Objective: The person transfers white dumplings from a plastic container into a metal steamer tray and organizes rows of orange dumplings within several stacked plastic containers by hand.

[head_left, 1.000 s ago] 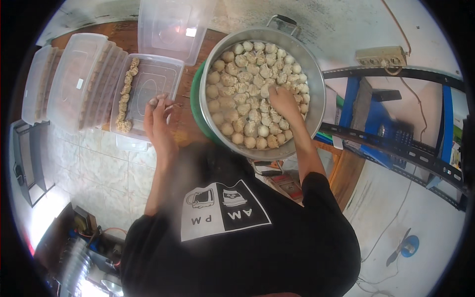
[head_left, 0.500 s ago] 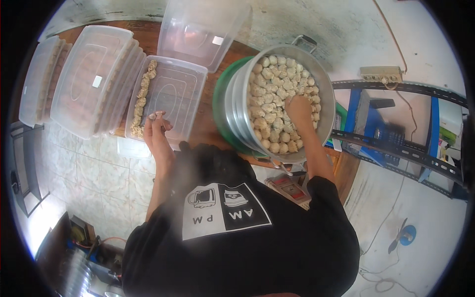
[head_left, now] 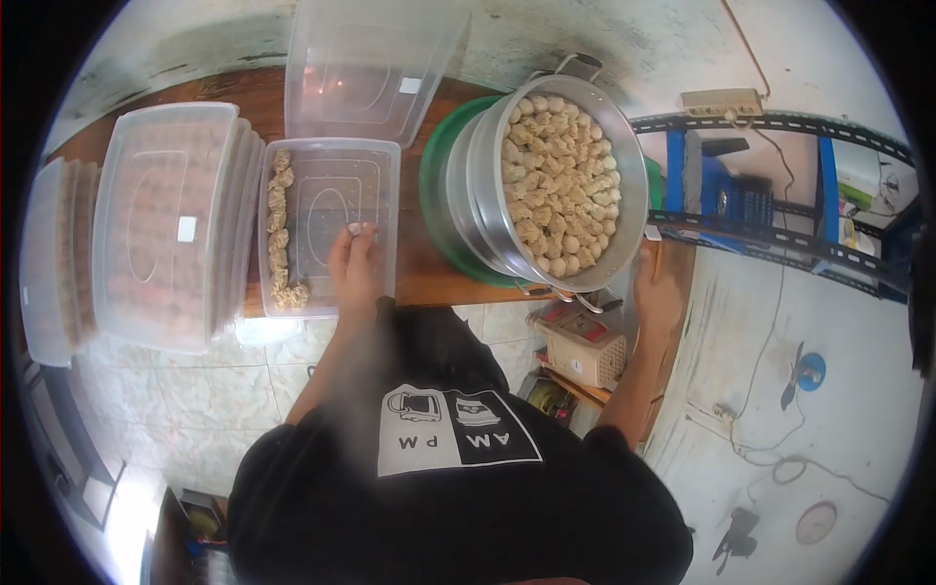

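Observation:
My left hand (head_left: 357, 261) is over the right half of an open clear plastic box (head_left: 375, 154). Its fingers are curled in together; what they hold, if anything, does not show. A single row of wrinkled dumplings (head_left: 278, 219) lies along that box's left side, with a couple more at the near end. My right hand (head_left: 659, 292) is beside the right wall of a large metal steamer pot (head_left: 632, 185), below its rim, with its fingers mostly hidden. Many pale, round-topped dumplings (head_left: 558, 180) fill the pot's top tier in close rings.
Stacked, lidded plastic boxes (head_left: 166, 244) stand left of the open box; another clear box or lid (head_left: 361, 78) leans behind it. Under the pot is a green basin (head_left: 436, 146). Right of the wooden table (head_left: 414, 239) is a metal rack (head_left: 780, 234). A carton (head_left: 582, 349) sits below.
My right hand has left the dumplings in the pot and moved down outside its right wall. My left hand has shifted from beside the dumpling row toward the box's right half. The view has turned slightly.

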Motion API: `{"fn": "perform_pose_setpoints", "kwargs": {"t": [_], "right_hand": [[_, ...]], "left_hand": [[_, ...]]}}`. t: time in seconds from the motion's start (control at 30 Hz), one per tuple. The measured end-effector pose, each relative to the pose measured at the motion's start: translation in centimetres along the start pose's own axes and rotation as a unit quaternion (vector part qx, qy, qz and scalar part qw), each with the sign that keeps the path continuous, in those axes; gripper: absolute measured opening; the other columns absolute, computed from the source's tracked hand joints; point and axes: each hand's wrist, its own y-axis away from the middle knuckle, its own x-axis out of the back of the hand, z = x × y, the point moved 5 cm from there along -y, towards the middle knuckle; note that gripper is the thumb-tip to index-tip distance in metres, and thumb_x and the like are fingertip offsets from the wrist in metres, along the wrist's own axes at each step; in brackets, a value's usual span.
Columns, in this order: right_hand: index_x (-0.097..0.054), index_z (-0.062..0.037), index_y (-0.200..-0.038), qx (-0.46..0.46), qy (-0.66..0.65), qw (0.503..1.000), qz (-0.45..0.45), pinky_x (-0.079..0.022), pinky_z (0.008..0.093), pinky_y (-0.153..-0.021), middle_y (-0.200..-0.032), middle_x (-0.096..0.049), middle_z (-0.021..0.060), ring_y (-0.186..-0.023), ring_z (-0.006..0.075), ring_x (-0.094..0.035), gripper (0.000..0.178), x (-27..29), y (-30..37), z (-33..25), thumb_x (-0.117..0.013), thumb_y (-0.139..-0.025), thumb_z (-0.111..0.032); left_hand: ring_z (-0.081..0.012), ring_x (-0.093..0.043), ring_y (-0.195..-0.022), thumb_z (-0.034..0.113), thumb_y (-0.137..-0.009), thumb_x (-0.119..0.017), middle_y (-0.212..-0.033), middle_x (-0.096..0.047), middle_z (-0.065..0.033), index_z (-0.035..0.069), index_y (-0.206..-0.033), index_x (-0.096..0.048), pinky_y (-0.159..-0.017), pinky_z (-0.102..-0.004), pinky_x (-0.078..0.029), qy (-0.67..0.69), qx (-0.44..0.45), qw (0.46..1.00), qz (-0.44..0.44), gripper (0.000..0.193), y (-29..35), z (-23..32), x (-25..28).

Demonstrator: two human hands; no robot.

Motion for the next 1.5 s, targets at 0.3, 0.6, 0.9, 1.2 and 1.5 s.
{"fn": "perform_pose_setpoints", "kwargs": {"t": [0.3, 0.6, 0.9, 1.2, 1.5], "right_hand": [[-0.056, 0.0050, -0.116, -0.168, -0.798, 0.467, -0.341, -0.063, 0.0478, -0.087, -0.110, -0.067, 0.0222, -0.108, 0.0338, -0.068, 0.039, -12.4, 5.1, 3.5, -0.061, -0.099, -0.030], [-0.054, 0.0135, -0.115, -0.154, -0.860, 0.360, -0.328, -0.061, 0.0590, -0.092, -0.121, -0.062, 0.0258, -0.107, 0.0447, -0.066, 0.043, -17.8, 0.9, 3.8, -0.050, -0.074, 0.005], [-0.049, 0.0140, -0.128, -0.127, -0.858, 0.363, -0.339, -0.059, 0.0493, -0.100, -0.129, -0.061, 0.0227, -0.119, 0.0367, -0.064, 0.052, -16.2, 3.5, 8.5, -0.050, -0.077, 0.004], [-0.058, 0.0129, -0.111, -0.079, -0.844, 0.413, -0.332, -0.063, 0.0442, -0.086, -0.101, -0.068, 0.0179, -0.089, 0.0291, -0.071, 0.038, -21.3, 3.0, 5.2, -0.050, -0.077, 0.001], [-0.057, 0.0154, -0.112, -0.139, -0.856, 0.398, -0.298, -0.066, 0.0477, -0.078, -0.101, -0.069, 0.0243, -0.080, 0.0381, -0.074, 0.038, -23.1, 0.1, 3.6, -0.051, -0.078, 0.000]], "left_hand": [[-0.0416, -0.052, -0.122, 0.036, -0.106, -0.050, -0.120, -0.061, -0.0263, -0.006, -0.125, -0.061, -0.108, -0.0478, -0.038, -0.252, -0.152, 0.951, -0.094, 0.048, -6.4, -8.3, -15.0], [-0.0367, -0.056, -0.113, 0.029, -0.102, -0.055, -0.120, -0.058, -0.0291, -0.009, -0.113, -0.063, -0.100, -0.0452, -0.042, -0.207, -0.175, 0.963, 0.002, 0.041, -9.7, -13.0, -15.9], [-0.0301, -0.070, -0.097, 0.002, -0.077, -0.057, -0.103, -0.073, -0.0202, -0.003, -0.123, -0.066, -0.091, -0.0428, -0.053, -0.169, -0.312, 0.931, 0.085, 0.047, -3.0, -1.3, -16.1], [-0.0419, -0.045, -0.143, -0.001, -0.086, -0.065, -0.140, -0.061, -0.0250, 0.003, -0.146, -0.054, -0.125, -0.0484, -0.022, -0.309, -0.673, 0.625, 0.246, 0.061, 17.6, 19.0, -16.9], [-0.0153, -0.067, -0.075, 0.015, -0.095, -0.066, -0.086, -0.071, -0.0100, -0.005, -0.111, -0.069, -0.063, -0.0296, -0.052, 0.082, -0.521, 0.827, 0.194, 0.026, 14.0, 19.1, -13.0]]}}
